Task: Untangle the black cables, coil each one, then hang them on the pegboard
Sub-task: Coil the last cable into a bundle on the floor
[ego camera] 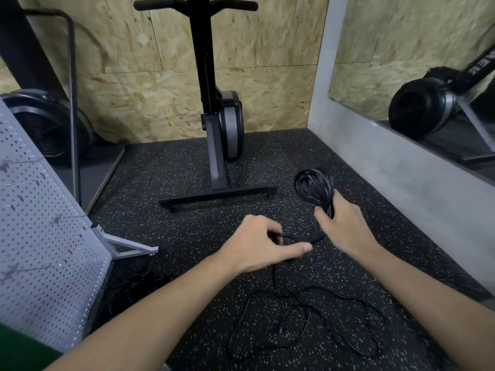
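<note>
My right hand (pixel 344 227) grips a bundle of coiled black cable (pixel 314 186) that sticks up above the fist. A strand runs from the coil down to my left hand (pixel 263 245), whose curled fingers pinch it just left of the right hand. Below both hands, the loose black cable (pixel 308 319) lies in tangled loops on the speckled black floor. A grey pegboard (pixel 40 231) stands on its frame at the left.
A black exercise machine (pixel 218 135) stands on its T-shaped base ahead. A grey concrete ledge (pixel 396 167) with a mirror runs along the right. A fan-wheel machine (pixel 45 124) sits at the far left, and more dark cable lies by the pegboard's foot (pixel 131 249).
</note>
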The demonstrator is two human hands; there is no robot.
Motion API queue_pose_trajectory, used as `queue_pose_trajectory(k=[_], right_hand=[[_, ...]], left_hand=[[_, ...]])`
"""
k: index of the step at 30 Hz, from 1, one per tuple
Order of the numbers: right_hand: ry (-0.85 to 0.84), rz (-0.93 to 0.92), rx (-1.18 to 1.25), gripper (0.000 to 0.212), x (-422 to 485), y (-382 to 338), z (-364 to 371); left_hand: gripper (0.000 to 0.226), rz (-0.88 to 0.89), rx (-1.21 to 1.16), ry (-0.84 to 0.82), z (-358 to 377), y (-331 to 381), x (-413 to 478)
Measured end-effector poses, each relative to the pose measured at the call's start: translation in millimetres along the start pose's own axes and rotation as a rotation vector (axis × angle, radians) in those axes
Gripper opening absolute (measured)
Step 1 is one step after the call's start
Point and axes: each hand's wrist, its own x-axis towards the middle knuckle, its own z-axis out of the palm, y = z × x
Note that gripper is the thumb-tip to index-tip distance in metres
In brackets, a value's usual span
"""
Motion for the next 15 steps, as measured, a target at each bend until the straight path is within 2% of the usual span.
queue_pose_trajectory(k=[3,6,10,13,15], right_hand=[[-0.152,0.054,-0.069,0.009,1,8,-3],[-0.315,0.039,-0.057,0.013,0,10,-5],[-0.549,0.054,0.046,0.044,-8,-1,-5],[-0.680,0.164,0.168,0.058,-17,-15,-5],[-0.758,0.147,0.196,0.066,-21,-23,-5]], left_hand=[[0.056,0.079,-0.075,0.103,-9,6,1],[0.047,0.113,-0.225,0.113,-14,7,6],[0.043,0.129,-0.406,0.260,-16,-2,11],[0.046,0.080,-0.476,0.403,-18,-7,13],[0.052,0.029,-0.483,0.470,-17,-10,15]])
